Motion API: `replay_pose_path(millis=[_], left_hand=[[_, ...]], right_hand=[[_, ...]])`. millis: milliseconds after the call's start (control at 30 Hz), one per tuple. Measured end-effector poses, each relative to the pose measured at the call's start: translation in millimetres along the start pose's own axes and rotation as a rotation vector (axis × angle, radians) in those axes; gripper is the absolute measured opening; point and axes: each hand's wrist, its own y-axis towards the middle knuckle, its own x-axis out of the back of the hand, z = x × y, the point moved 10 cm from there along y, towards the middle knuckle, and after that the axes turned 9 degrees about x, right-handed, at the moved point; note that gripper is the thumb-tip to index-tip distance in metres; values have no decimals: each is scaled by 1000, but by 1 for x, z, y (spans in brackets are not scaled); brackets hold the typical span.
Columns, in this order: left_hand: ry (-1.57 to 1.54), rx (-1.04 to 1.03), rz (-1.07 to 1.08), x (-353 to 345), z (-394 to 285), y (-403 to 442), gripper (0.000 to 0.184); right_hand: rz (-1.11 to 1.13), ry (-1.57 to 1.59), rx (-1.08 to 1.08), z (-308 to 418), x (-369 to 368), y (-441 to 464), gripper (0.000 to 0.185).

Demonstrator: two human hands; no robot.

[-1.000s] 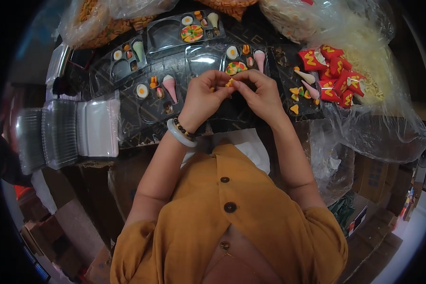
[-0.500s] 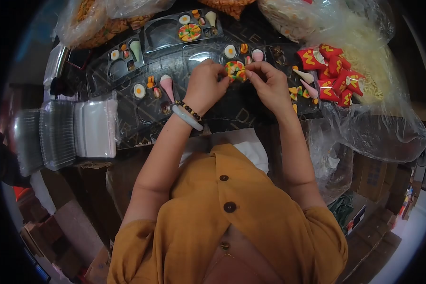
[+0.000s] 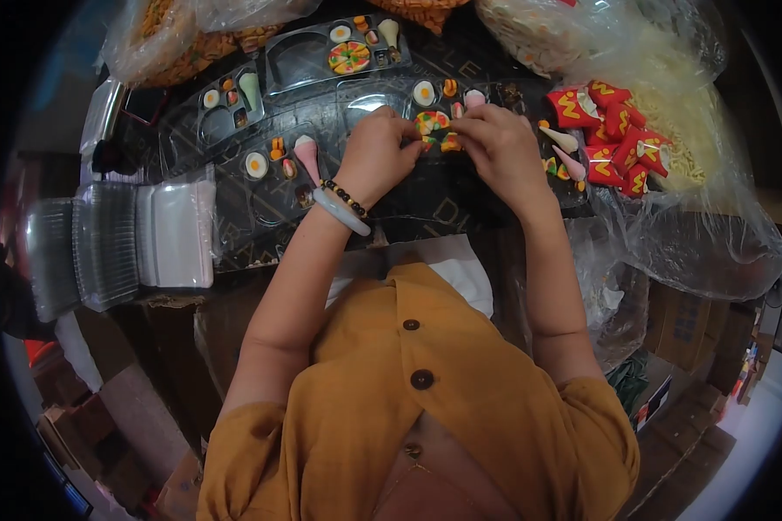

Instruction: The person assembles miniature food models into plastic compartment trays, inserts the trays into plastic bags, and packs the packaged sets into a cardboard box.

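Both my hands are over a clear compartment tray (image 3: 369,102) near the middle of the dark table. My left hand (image 3: 381,154) pinches at the left lower edge of a toy pizza (image 3: 431,122) made of colourful slices. From the right, my right hand (image 3: 498,149) has thumb and finger closed on a pizza slice (image 3: 450,141) at the lower right of that pizza. A toy egg (image 3: 423,93), a small burger (image 3: 449,87) and a pink cone (image 3: 474,98), partly behind my right hand, sit in the same tray.
More trays hold toy food: one at the back (image 3: 300,61), others at the left. Red packets (image 3: 617,130) and loose pizza slices lie at the right. Plastic bags (image 3: 678,104) edge the table's back and right. Stacked clear trays (image 3: 109,243) stand at the front left.
My hands were together over the tray's front, then parted to either side of the pizza. Since then, my right hand has shifted slightly, and a slice at the pizza's lower right sits apart from the rest.
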Motion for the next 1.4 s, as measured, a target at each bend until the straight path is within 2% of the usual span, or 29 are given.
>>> replay_pose_path(millis=[67,200,267,400,433,500,533,567,600,633,667,700,733,833,967,1033,1067,1133,1167,1233,1267,1333,1400], left_hand=[[12,-11,9,-1,-1,2,14],[58,-37,7,-2,0,2,13],[63,-32,5,-2,0,2,13],[25,43,77,-5,4,4,14],[26,43,76,-5,3,4,14],[-193,97,-108,15,8,1,19],[-195,98,-107,16,7,1,19],[-571,308,-77,14,26,1,23],[-948,518,-41,3,41,-3,27],[-1205,590,-31,1,38,-5,27],[-1207,588,-29,0,41,-3,27],[-1448,664,22,-11,46,-3,26],[-1689,739,75,-22,47,-4,25],[-1853,857,142,-34,42,-11,25],[-1907,888,139,-42,41,-15,25],[-1792,770,274,-44,31,-10,25],[-1792,769,276,-47,28,-11,25],[-964,576,106,-17,15,-10,18],[-962,576,106,-22,21,-9,18],[-329,63,-20,-4,-10,3,12],[-329,65,-24,-9,-6,3,12],[33,-118,-40,-14,-32,1,6],[98,-116,1,-20,-33,2,6]], right_hand=[[150,5,173,10,-20,2,10],[143,-68,167,12,-26,0,8],[56,-216,72,9,-23,-1,7],[5,-236,-33,-1,-29,-10,8],[-62,-121,-75,-7,-18,-12,8],[-123,-3,-118,-15,-1,-18,8],[-217,96,-179,-24,14,-23,8],[-310,194,-237,-32,25,-30,9],[-284,208,-219,-31,25,-34,15],[-283,205,-219,-29,24,-37,15],[-213,27,-107,-14,21,-36,17],[-143,-149,7,1,14,-35,19],[-96,-177,-6,4,7,-39,22],[-100,-233,21,7,-2,-45,22],[-160,-187,-5,4,0,-44,23],[-171,-160,-26,0,0,-37,19],[-172,-162,-26,-2,1,-32,19],[-98,-132,-23,-4,-4,-22,13],[-100,-131,-23,-6,-4,-18,13],[9,-129,14,-6,-13,-11,7],[10,-127,18,-5,-12,-9,7],[133,-205,58,-3,-22,-5,5],[152,-271,86,-3,-26,-4,6]])
